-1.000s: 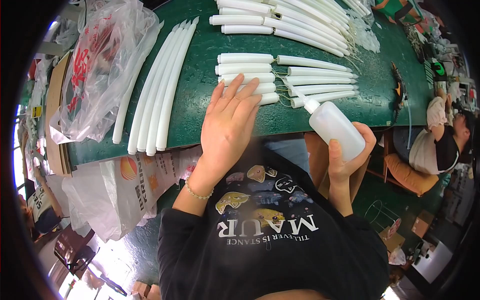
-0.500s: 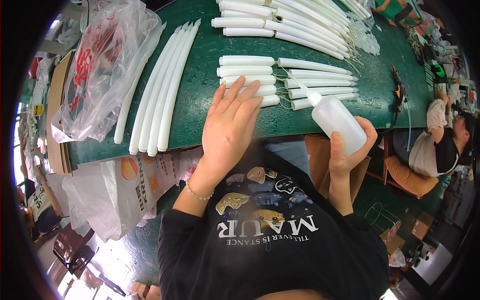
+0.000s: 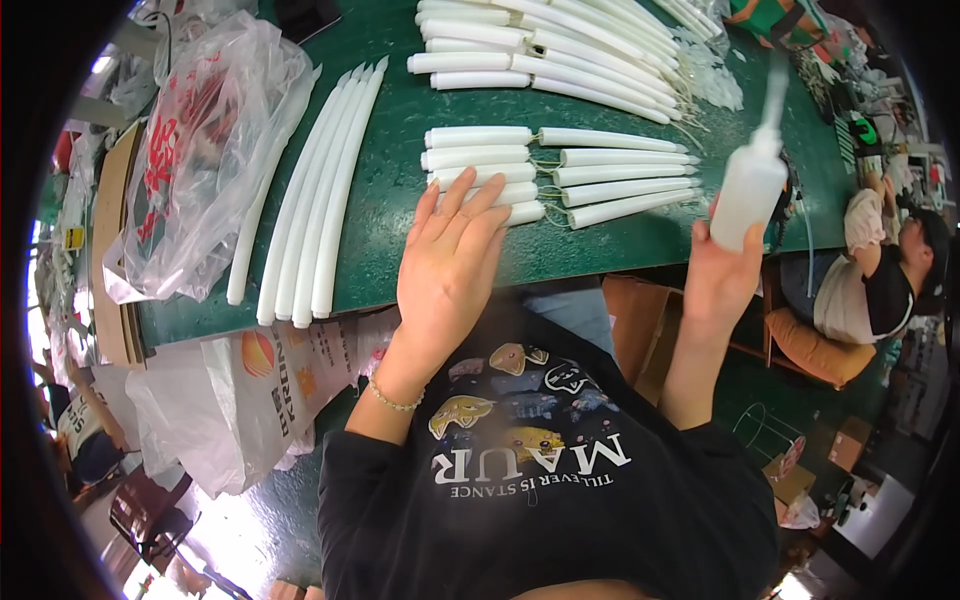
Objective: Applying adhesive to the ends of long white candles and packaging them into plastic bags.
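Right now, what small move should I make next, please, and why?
Perhaps set the bottle down upright on the table. The right hand holds it nozzle up, off to the side; the left hand lies on the short white tubes. Gaps show between these and the long white tubes, so a free right hand might be more useful.

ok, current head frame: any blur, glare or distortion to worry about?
Head view: nozzle of the white bottle is smeared, probably motion blur; left hand looks much crisper.
Head view: bright glare on the floor at lower left.
Head view: fisheye bows the green table edges, and the corners go black.
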The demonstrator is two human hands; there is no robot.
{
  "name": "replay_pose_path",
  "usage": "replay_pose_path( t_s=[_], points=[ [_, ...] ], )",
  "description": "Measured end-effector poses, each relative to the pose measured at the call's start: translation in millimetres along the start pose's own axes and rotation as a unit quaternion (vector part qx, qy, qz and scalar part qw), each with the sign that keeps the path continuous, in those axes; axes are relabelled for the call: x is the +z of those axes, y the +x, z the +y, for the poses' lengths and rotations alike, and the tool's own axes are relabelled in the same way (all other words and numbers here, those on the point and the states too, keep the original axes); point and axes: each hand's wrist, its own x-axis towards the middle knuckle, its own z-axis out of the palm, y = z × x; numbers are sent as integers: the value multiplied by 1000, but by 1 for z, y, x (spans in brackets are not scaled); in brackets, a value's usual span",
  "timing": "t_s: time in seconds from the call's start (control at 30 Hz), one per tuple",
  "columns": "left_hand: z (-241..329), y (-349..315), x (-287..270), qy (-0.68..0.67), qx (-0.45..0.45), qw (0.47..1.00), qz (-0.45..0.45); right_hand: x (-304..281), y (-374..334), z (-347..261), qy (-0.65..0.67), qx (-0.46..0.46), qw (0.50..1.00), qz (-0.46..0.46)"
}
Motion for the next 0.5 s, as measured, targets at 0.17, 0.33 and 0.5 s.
replay_pose_path(
  t_s=[0.17, 0.33, 0.5],
  points=[
    [-1, 0, 2, -2, 9, 1000, -4, -34, 92, -30, 182, 102, 968, -142],
    [0, 0, 3, 12, 1, 1000, -5, -33, 220, -19, -152, -55, 986, -29],
    [3, 1, 0, 16, 4, 1000, -10, -72, 311, 16, -283, -57, 957, 26]
  ],
)
